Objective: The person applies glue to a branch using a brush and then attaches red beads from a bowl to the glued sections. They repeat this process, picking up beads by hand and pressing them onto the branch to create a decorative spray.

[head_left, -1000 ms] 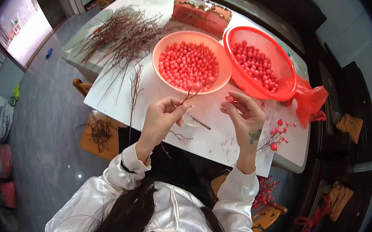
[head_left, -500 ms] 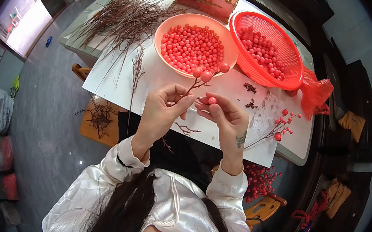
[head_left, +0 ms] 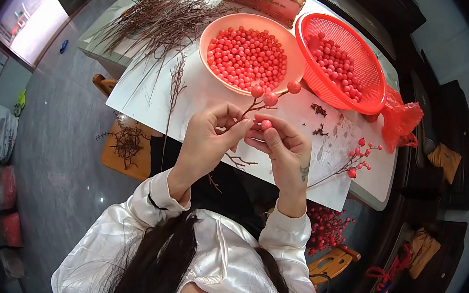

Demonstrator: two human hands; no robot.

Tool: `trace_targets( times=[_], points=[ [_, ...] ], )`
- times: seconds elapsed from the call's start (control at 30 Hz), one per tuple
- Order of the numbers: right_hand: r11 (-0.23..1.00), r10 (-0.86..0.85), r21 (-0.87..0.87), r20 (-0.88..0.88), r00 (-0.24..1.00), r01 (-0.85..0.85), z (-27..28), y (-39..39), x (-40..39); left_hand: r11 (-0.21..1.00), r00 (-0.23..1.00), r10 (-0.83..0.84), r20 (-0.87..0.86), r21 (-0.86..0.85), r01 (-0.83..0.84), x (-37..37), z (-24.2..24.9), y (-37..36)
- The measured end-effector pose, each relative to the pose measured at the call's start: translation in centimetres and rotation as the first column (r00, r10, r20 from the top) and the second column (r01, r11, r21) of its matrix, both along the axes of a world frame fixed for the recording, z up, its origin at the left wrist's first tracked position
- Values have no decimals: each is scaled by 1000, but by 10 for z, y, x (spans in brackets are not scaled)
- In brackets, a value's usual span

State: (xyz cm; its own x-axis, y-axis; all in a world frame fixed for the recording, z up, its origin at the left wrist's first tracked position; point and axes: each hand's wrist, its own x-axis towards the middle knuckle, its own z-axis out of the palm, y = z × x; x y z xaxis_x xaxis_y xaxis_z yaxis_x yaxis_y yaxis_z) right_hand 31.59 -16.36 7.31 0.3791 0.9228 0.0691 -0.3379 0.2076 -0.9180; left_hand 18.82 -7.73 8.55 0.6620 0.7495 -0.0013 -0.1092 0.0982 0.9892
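Observation:
My left hand [head_left: 211, 140] is closed around a brown artificial twig [head_left: 247, 110], with several red berries [head_left: 270, 98] on its upper tips. Between the thumb and fingers of my right hand [head_left: 285, 151] is pinched a single red berry [head_left: 266, 125], right beside my left fingertips. A short side branch of the twig meets this berry or lies very near it; the fingers hide the exact contact. Lower bare shoots [head_left: 239, 161] of the twig stick out below my hands. Just beyond them stands a peach bowl [head_left: 203, 53] full of loose red berries.
A red basket [head_left: 380, 84] with larger berries stands right of the bowl, near a red plastic bag [head_left: 401, 120]. Bare twigs [head_left: 159, 18] are heaped at the back left. A finished-looking berry sprig [head_left: 351, 163] lies at the right. More twigs [head_left: 127, 146] rest on a wooden stool.
The berry in my right hand has come slightly left, closer to my left fingertips and the twig. The whole view has shifted a little; both hands keep their hold.

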Motion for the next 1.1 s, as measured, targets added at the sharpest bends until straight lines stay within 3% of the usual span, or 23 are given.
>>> trace_targets(
  times=[0.8, 0.9, 1.0, 1.1],
  points=[
    [1000, 20, 12, 31, 999, -21, -6, 3, 2, 997, 1000, -20, -16, 75, 21, 2, -4, 1],
    [1000, 29, -13, 1, 1000, -29, -6, 4, 2, 997, 1000, -22, 10, 68, 21, 2, -6, 2],
    [999, 30, -17, 30, 999, -30, -5, 5, 1, 998, 999, -33, 21, -44, 34, 0, -6, 4],
    [976, -217, 86, 229, 949, 202, 1, 5, -2, 981, 998, -50, 25, -187, 54, -6, -4, 11]
  ],
)
